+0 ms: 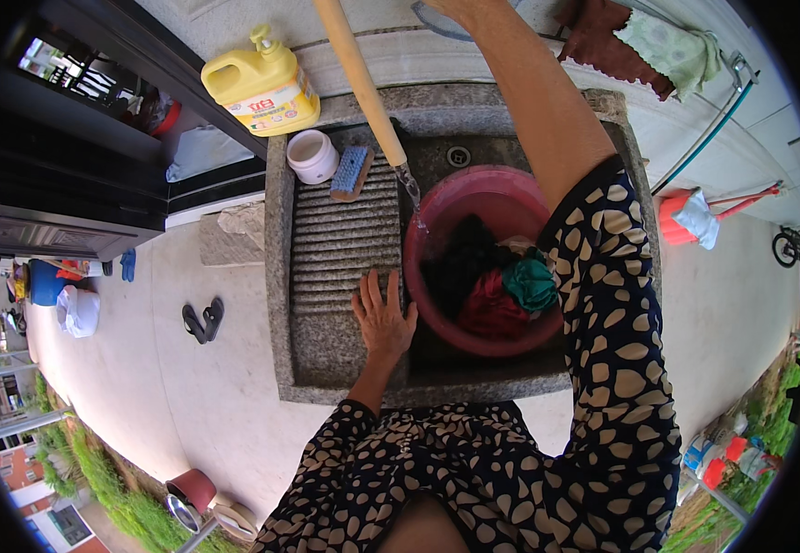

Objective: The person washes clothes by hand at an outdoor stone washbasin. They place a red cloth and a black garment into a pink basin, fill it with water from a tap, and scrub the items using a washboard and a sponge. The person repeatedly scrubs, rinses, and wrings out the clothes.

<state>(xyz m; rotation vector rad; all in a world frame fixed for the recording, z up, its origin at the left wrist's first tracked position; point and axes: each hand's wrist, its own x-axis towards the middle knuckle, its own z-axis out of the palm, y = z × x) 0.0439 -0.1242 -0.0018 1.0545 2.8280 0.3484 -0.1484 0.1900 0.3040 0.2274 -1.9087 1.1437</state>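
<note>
My left hand (380, 319) rests flat, fingers apart, on the ridged stone washboard (344, 242) of a stone laundry sink (282, 311). To its right, a pink plastic basin (434, 318) stands in the sink trough. In it lie a black cloth (458, 252), a dark red cloth (493, 307) and a green cloth (530, 285). Water runs from a yellow tube (362, 76) into the basin's left side. My right arm stretches up past the basin to the wall. Only a bit of my right hand (456, 8) shows at the top edge; its fingers are cut off.
On the sink's left side are a scrub brush (351, 173) with blue bristles, a white jar (312, 157) and a yellow detergent jug (261, 86). A drain (458, 157) lies behind the basin. Rags (669, 52) hang at the wall. Black flip-flops (204, 320) lie on the floor.
</note>
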